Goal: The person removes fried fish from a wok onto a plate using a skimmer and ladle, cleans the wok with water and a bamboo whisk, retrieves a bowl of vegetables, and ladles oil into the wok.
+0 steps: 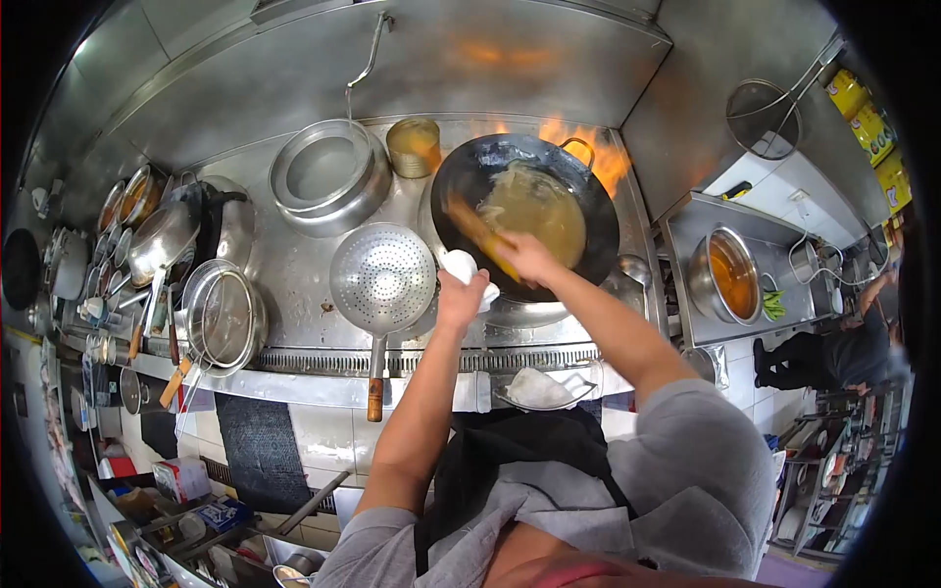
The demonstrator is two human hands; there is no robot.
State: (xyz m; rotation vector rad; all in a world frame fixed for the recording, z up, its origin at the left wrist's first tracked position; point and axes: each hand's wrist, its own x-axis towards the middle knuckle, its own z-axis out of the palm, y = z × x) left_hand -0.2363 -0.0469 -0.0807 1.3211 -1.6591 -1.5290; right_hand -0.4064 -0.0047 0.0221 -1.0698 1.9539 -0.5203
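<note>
A large black wok [456, 186] sits on the stove with cloudy yellowish liquid [554, 211] inside, and flames rise behind its far right rim. My right hand [529, 259] is closed around a brown wok brush [470, 220], blurred by motion, over the near left part of the wok. My left hand [463, 298] grips a folded white cloth [459, 265] at the wok's near left rim; whether a wok handle is under the cloth is hidden. Just left of that hand lies a perforated strainer ladle [383, 274] with a wooden handle.
Behind the strainer stand a metal pot [328, 211] and a tin can [414, 147]. A ladle [635, 269] rests right of the wok. Stacked sieves [223, 318] are at left. A steel pot of orange liquid [725, 274] stands right. Another person [853, 353] is at far right.
</note>
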